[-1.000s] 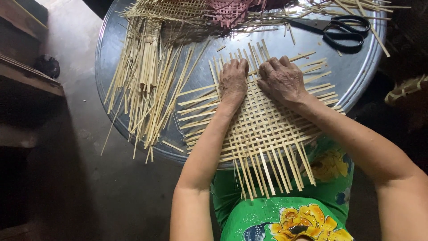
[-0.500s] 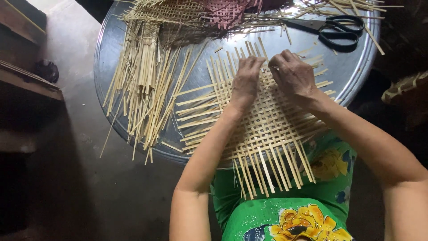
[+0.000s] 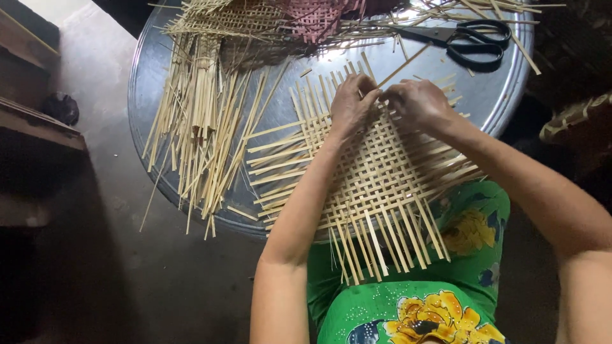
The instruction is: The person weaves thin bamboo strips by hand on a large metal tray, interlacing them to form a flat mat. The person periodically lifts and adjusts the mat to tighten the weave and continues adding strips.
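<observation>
Starting nearest the camera: green flowered clothing (image 3: 472, 255) over the lap, with the loose strip ends of a half-woven bamboo mat (image 3: 382, 185) hanging past the table edge above it; the mat lies flat on a round metal table (image 3: 503, 95), its woven part in the middle and free strips fanning out on every side; left hand (image 3: 349, 105) and right hand (image 3: 415, 104) rest side by side, almost touching, at the mat's far edge, fingers curled and pinching the strips there; to the left, a loose pile of bamboo strips (image 3: 197, 127) spread on the table, well apart from the mat; farther back, black-handled scissors (image 3: 468, 39) lying flat, then a pale woven piece (image 3: 223, 18) and a pink woven piece (image 3: 322, 14) at the table's far rim
</observation>
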